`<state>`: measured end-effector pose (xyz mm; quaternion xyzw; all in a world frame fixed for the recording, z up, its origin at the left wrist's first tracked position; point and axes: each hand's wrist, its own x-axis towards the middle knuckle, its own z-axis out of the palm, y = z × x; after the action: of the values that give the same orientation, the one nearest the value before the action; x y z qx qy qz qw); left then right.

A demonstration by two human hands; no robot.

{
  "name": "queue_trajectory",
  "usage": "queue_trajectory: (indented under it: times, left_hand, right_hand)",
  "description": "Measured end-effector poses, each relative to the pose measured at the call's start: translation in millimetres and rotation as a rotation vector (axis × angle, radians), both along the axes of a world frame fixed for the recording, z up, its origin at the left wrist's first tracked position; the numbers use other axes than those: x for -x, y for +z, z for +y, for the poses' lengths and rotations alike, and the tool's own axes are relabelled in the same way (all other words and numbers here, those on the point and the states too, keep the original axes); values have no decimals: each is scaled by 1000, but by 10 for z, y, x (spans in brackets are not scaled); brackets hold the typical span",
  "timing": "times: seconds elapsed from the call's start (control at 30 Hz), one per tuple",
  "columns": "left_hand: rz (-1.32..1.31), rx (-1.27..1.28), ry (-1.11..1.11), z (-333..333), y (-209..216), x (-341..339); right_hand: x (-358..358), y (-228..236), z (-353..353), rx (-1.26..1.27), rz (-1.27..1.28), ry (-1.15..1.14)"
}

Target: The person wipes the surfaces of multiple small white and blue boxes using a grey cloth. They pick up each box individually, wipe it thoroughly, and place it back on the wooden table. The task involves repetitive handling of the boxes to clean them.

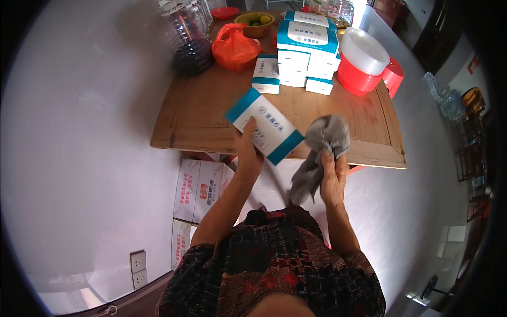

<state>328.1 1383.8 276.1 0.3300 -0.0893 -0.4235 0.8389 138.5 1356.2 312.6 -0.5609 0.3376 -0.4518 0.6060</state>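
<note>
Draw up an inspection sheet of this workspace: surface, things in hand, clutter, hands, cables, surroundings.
Surface: wooden table, goods mostly toward its far side.
Things in hand: white-and-teal pack; grey cloth, bunched and hanging.
Clutter: stacked packs, red bag, fruit bowl, red tub.
Hands: left hand grips the pack; right hand grips the cloth.
Cables: nothing seen in the wall sockets.
Surroundings: pale wall at left; carton low at the table's left.

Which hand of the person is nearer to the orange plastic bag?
Left. The left hand is in front of the orange bag; the right hand is farther off, to its right.
</note>
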Motion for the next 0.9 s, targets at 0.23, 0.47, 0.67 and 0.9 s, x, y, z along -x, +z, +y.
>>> queue_trajectory:
  times: [0.23,0.47,0.67,0.9]
  left_hand:
    - [-174,6,-148,-265,-129,451]
    - [-117,220,-157,-603,-401,524]
    - [-61,-1,-117,-995,-416,868]
    - [-272,-186,-109,-1352,-161,1283]
  right_hand:
    - [-532,-61,-518,1087,876,-244]
    - [-121,-544,-345,1193,708,-101]
    - [446,-622,-938,934,744,-101]
    - [562,-410,-1610,924,817,-115]
